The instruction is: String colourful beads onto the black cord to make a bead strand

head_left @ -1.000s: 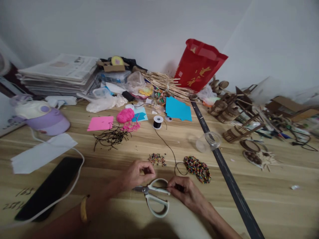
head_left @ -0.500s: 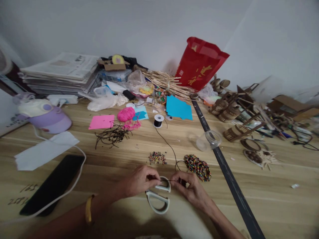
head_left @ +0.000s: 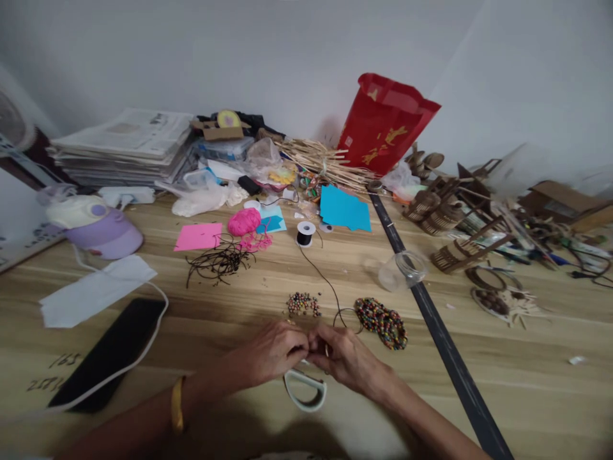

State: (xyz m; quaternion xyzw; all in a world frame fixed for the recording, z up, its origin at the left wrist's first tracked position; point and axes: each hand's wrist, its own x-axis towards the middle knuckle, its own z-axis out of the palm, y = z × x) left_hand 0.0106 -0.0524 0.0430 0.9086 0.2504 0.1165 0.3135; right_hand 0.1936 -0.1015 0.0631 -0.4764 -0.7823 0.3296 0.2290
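Note:
My left hand [head_left: 275,350] and my right hand [head_left: 345,359] meet at the fingertips near the front of the table. Both are closed in a pinch on the thin black cord [head_left: 322,273]; its end between the fingers is hidden now. The cord runs back to a small white spool [head_left: 305,235] standing upright. Just under the hands lies what looks like a pair of scissors, with one pale D-shaped handle [head_left: 311,406] showing. Loose coloured beads [head_left: 302,303] lie beyond my left hand. A coiled string of beads [head_left: 382,323] rests beyond my right hand.
Black cord pieces [head_left: 218,260], a pink yarn ball [head_left: 244,222] and blue paper [head_left: 345,208] lie farther back. A clear plastic cup [head_left: 395,273] is on its side. At left are a black phone-like slab [head_left: 108,354] and white cable; at right, small woven baskets [head_left: 453,257].
My hands have come together from a short gap, where the cord stretched between them. They now cover the upper scissors handle. The view has shifted slightly.

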